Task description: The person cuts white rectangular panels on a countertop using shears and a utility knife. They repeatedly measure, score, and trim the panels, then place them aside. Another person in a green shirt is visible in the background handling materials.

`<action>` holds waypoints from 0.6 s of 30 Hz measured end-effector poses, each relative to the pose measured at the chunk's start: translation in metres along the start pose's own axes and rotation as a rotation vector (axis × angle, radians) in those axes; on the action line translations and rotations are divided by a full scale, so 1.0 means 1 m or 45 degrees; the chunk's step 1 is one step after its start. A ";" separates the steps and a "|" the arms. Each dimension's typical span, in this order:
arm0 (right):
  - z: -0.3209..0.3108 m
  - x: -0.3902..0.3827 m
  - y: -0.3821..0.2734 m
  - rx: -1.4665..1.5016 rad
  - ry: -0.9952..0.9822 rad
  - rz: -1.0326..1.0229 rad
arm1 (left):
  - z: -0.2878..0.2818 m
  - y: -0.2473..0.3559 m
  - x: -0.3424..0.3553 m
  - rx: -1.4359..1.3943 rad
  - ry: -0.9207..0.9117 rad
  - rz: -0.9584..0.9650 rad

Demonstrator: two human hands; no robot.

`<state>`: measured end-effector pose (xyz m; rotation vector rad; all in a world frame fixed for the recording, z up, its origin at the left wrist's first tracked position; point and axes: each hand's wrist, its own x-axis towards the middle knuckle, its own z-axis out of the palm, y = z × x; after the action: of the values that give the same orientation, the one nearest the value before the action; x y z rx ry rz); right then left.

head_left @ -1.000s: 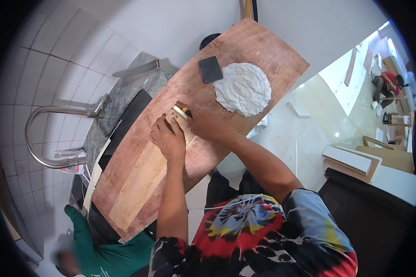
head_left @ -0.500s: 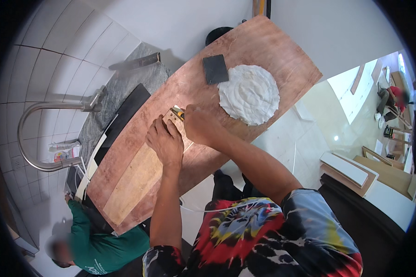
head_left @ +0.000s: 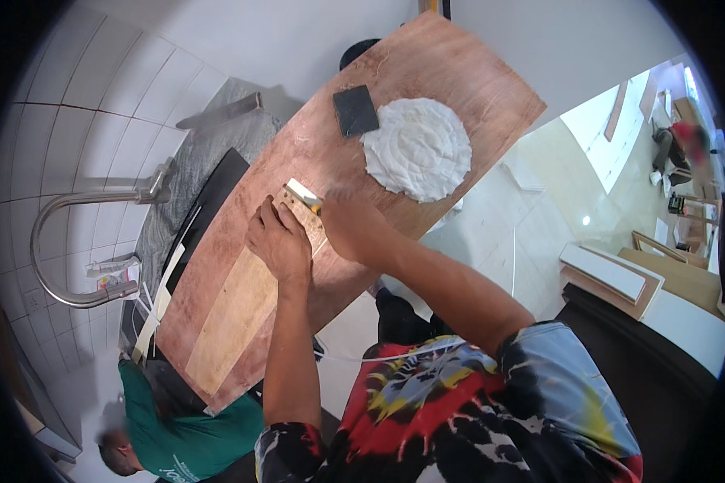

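On the reddish-brown wooden panel [head_left: 427,64] lies a long, pale wooden strip [head_left: 232,318] with small dark holes near its far end. My left hand [head_left: 280,241] rests on this strip, fingers spread and lying over it near that end. Close beside it, my right hand [head_left: 354,229] is closed around a small tool with a yellow part [head_left: 316,209]; blur and my fingers hide its kind. A white flat piece [head_left: 302,191] shows just past the tool, at the strip's end. A white crumpled round cloth [head_left: 417,149] and a dark square pad [head_left: 355,110] lie farther off on the panel.
A curved metal faucet [head_left: 44,233] stands at the left by a grey stone counter [head_left: 242,88]. A person in a green shirt [head_left: 193,439] is at the lower left; another in red [head_left: 689,141] is far right. Boards [head_left: 604,270] are stacked on the right.
My right hand has shifted slightly at the strip's end, and the white flat piece shows more fully. The green-shirted person's arm has moved. My left hand stays on the strip.
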<state>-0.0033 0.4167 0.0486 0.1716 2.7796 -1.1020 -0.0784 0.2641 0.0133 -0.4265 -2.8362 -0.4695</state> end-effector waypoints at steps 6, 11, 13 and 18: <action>-0.004 -0.063 0.011 0.085 -0.011 0.118 | -0.002 0.007 -0.002 0.028 0.022 -0.054; 0.000 -0.084 0.015 0.072 -0.064 0.187 | -0.002 0.010 -0.001 -0.024 0.008 -0.039; 0.000 -0.078 0.016 0.092 -0.056 0.198 | -0.003 0.005 0.000 -0.032 0.049 -0.050; -0.006 -0.059 0.004 0.296 0.118 0.174 | -0.002 0.001 -0.003 0.018 -0.014 -0.068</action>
<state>0.0549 0.4212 0.0606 0.4426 2.6623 -1.4106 -0.0749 0.2633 0.0142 -0.3527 -2.8656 -0.4582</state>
